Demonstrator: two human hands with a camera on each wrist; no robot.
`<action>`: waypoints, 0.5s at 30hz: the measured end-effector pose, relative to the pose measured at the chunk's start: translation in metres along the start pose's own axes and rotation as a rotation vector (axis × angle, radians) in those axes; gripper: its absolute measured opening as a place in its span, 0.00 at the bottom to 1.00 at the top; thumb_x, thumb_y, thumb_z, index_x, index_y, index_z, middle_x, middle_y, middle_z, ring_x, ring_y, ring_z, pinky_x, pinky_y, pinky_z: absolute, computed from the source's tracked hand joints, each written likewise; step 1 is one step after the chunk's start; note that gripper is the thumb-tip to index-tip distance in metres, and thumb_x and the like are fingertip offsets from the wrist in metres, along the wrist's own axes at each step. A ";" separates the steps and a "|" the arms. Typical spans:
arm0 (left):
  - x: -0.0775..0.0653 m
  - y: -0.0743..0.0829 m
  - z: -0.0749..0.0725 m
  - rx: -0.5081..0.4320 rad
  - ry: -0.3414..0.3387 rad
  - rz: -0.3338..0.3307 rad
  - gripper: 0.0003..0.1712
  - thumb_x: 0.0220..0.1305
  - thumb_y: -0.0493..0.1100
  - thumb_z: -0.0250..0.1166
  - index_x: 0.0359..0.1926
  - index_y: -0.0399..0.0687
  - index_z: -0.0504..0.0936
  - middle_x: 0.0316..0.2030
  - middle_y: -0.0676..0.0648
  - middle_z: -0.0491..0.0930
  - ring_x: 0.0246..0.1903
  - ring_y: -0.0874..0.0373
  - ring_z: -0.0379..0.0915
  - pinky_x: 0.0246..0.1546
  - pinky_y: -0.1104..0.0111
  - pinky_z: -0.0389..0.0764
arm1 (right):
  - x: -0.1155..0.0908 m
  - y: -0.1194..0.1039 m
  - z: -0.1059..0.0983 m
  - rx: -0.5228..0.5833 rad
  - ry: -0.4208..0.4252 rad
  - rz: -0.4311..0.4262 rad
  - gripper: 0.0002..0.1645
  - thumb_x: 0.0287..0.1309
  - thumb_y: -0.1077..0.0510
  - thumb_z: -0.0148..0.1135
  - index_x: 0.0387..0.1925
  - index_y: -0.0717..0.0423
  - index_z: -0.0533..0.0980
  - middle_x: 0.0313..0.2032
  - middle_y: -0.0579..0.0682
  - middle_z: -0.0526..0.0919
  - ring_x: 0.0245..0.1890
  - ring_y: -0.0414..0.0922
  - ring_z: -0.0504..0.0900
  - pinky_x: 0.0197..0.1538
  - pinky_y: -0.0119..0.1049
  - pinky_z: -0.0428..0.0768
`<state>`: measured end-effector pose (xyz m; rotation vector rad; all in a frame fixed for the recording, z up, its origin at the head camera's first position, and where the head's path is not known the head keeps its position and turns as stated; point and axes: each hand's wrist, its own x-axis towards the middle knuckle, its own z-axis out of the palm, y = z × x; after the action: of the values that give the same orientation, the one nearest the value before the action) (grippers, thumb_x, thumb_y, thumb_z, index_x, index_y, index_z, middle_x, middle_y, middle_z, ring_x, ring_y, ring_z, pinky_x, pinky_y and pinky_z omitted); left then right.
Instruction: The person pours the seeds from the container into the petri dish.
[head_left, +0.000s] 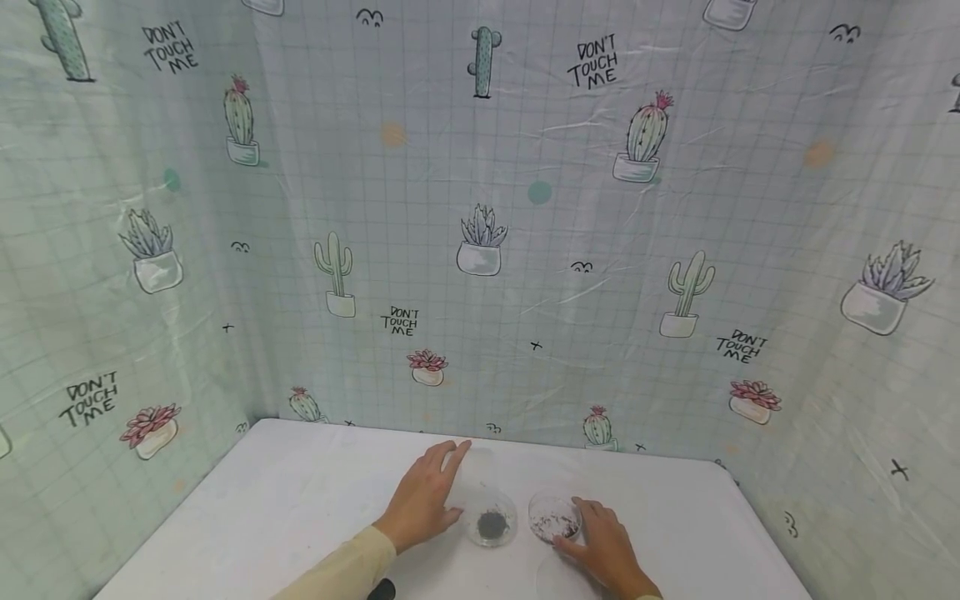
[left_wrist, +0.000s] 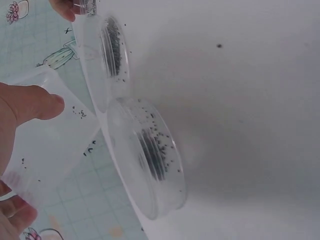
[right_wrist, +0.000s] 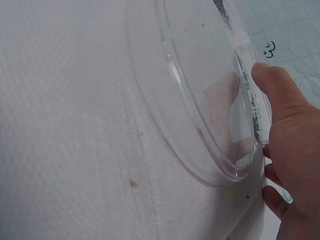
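Observation:
My left hand holds a translucent plastic bag, thumb on its near face and fingers at its lower edge; a few dark grains cling to it. Just right of that hand, a round clear petri dish carries a pile of dark grains, with more scattered around the pile. My right hand grips the rim of another clear dish between thumb and fingers. Dark reddish bits are spread over this one's bottom. Nearest me lies a clear round lid or dish, beside the right hand.
A white cloth covers the table, and a few stray grains lie on it. Behind and at both sides hangs a curtain printed with cacti. A black rounded object shows at the bottom edge by the left sleeve.

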<state>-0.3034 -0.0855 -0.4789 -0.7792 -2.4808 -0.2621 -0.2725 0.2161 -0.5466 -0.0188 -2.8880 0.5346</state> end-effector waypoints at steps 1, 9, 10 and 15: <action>-0.002 -0.001 0.000 -0.004 -0.006 -0.010 0.61 0.34 0.56 0.75 0.69 0.55 0.51 0.57 0.46 0.65 0.59 0.53 0.63 0.58 0.60 0.72 | 0.000 0.000 0.000 0.000 -0.001 0.000 0.50 0.35 0.29 0.65 0.56 0.56 0.69 0.53 0.55 0.74 0.53 0.55 0.72 0.57 0.56 0.71; -0.011 -0.011 -0.002 -0.042 -0.002 -0.063 0.59 0.35 0.54 0.75 0.68 0.53 0.53 0.58 0.45 0.64 0.59 0.51 0.64 0.58 0.58 0.72 | 0.001 0.001 -0.001 -0.002 -0.003 -0.004 0.50 0.35 0.29 0.65 0.56 0.56 0.69 0.53 0.55 0.75 0.53 0.55 0.72 0.56 0.56 0.71; -0.012 -0.012 -0.002 -0.041 0.002 -0.068 0.59 0.34 0.54 0.75 0.68 0.53 0.53 0.58 0.45 0.65 0.59 0.51 0.64 0.58 0.58 0.72 | 0.001 0.001 -0.001 -0.004 -0.003 -0.005 0.50 0.35 0.29 0.65 0.56 0.56 0.70 0.53 0.55 0.75 0.52 0.55 0.72 0.56 0.55 0.71; -0.017 -0.019 -0.003 -0.039 0.012 -0.100 0.59 0.34 0.55 0.75 0.68 0.53 0.54 0.58 0.46 0.65 0.59 0.52 0.64 0.57 0.58 0.73 | 0.001 0.002 -0.001 0.000 0.001 -0.017 0.50 0.35 0.28 0.64 0.56 0.56 0.69 0.53 0.54 0.75 0.52 0.54 0.72 0.56 0.55 0.72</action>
<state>-0.3012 -0.1103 -0.4857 -0.6679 -2.5139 -0.3511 -0.2737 0.2181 -0.5465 0.0051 -2.8846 0.5315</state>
